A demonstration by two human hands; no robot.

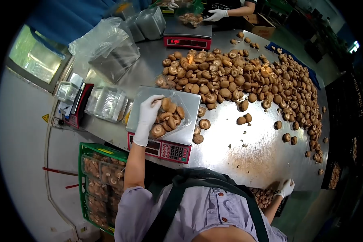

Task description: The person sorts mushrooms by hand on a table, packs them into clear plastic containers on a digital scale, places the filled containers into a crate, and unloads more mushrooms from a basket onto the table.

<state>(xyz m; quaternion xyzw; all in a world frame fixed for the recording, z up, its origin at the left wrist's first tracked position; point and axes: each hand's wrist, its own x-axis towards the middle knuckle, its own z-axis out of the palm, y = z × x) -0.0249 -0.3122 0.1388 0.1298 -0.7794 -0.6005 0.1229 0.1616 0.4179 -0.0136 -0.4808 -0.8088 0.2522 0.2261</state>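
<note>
My left hand (148, 117), in a white glove, reaches over a clear plastic tray (180, 128) of shiitake mushrooms (169, 121). Its fingers are closed on a brown shiitake mushroom (166, 104) at the tray's upper left. Under the tray is the steel plate of a red digital scale (176, 152), whose display is partly covered by my wrist. My right hand (286, 188), also gloved in white, is low at the table's front edge, beside a dark crate of mushrooms (263, 197). Its fingers look curled, and whatever they hold is hidden.
A large mushroom heap (238, 76) spreads over the steel table (213, 151). Empty clear trays (110, 103) and a plastic bag (101, 42) lie left. A green crate (84, 177) holds packed trays. Across the table, a co-worker's gloved hand (216, 15) is near another scale (188, 42).
</note>
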